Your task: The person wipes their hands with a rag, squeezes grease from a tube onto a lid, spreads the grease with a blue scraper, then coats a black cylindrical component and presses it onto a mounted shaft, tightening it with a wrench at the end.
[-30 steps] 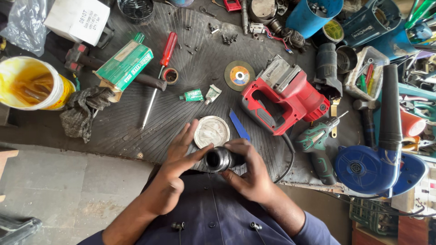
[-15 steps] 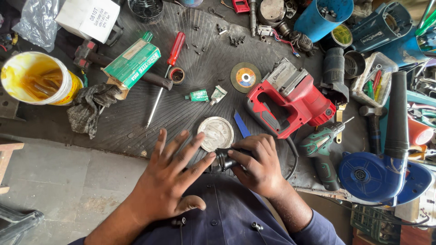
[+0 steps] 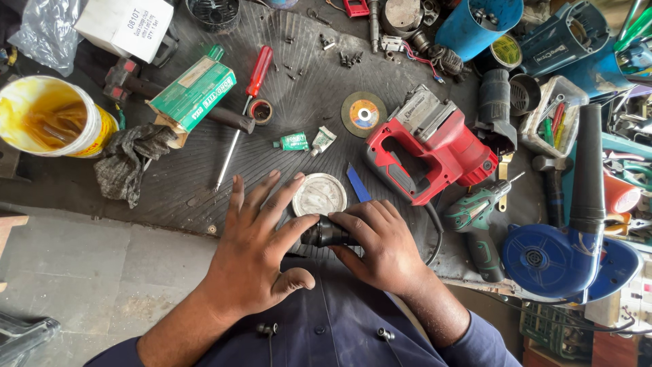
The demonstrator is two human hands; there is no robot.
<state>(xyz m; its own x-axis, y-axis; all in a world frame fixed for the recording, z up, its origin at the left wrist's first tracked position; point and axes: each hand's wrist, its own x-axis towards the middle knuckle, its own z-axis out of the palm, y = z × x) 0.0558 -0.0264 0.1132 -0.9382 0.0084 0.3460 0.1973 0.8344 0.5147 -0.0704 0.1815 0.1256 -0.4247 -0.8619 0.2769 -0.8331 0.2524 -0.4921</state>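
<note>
A small black cylindrical part (image 3: pixel 324 233) lies at the near edge of the dark ribbed mat (image 3: pixel 299 115). My right hand (image 3: pixel 380 245) is wrapped over its right end and grips it. My left hand (image 3: pixel 255 251) rests flat with fingers spread; its fingertips touch the part's left side. Just beyond the fingers sits a round silver tin lid (image 3: pixel 320 194) and a blue blade-like strip (image 3: pixel 358 184). A red power tool body (image 3: pixel 428 146) with a black cable lies to the right.
On the mat lie a red-handled screwdriver (image 3: pixel 244 112), a green box (image 3: pixel 193 93), a grinding disc (image 3: pixel 363 113), small tubes (image 3: pixel 305 141) and a grey rag (image 3: pixel 125 163). A yellow bucket (image 3: pixel 51 119) stands left; a blue blower (image 3: pixel 564 251) and green drill (image 3: pixel 479 221) lie right.
My left hand has opened from cupping the black part to lying flat with fingers spread. My right hand has closed further over the part. The view has shifted slightly.
</note>
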